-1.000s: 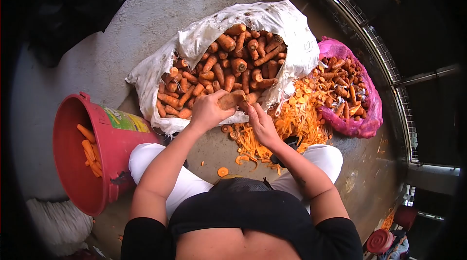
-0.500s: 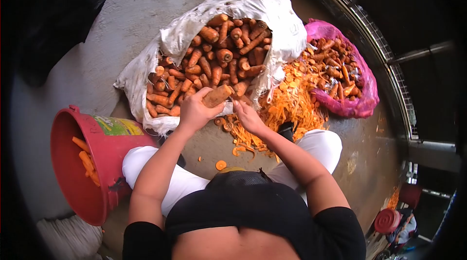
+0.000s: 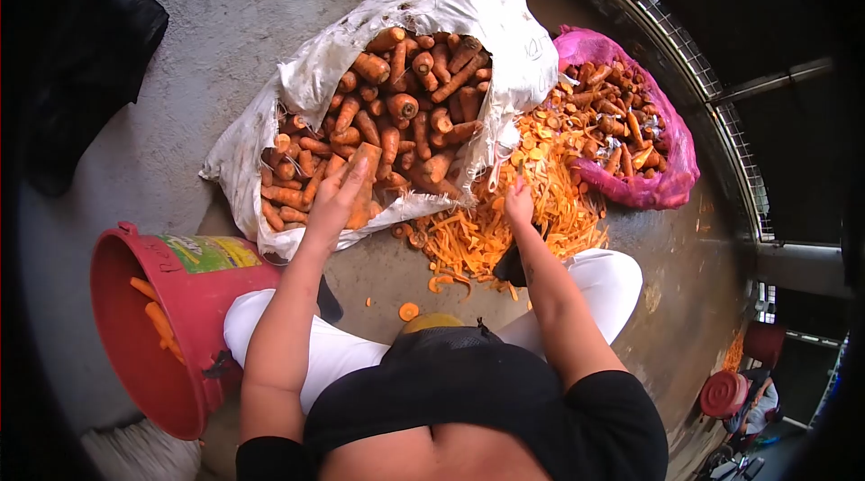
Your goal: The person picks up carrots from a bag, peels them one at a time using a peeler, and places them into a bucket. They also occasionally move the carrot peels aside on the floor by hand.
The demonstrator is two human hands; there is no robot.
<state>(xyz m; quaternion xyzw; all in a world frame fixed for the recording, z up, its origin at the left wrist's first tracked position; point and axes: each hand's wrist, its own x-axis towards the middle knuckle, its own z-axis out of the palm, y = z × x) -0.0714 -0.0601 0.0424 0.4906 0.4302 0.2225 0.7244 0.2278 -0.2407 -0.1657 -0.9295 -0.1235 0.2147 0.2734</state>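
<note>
My left hand (image 3: pixel 333 202) holds a thick carrot (image 3: pixel 368 176) upright along its fingers, at the front edge of the white sack. The white sack (image 3: pixel 518 31) lies open, full of unpeeled carrots (image 3: pixel 404 106). Over the heap of orange peelings and cut ends (image 3: pixel 545 202), my right hand (image 3: pixel 519 204) is closed, apart from the carrot. Whatever its fingers grip is too small or hidden to make out.
A red bucket (image 3: pixel 194 301) lies tipped at the left with several peeled carrots (image 3: pixel 160 319) inside. A pink bag (image 3: pixel 687 166) of carrot pieces stands at the right. One carrot slice (image 3: pixel 408 311) lies on the wet floor (image 3: pixel 667 301). Dark cloth or plastic (image 3: pixel 99 76) hangs far left.
My hands have moved apart. The right has gone rightward over the peelings; the left has shifted left, turning the carrot from slanted to nearly upright.
</note>
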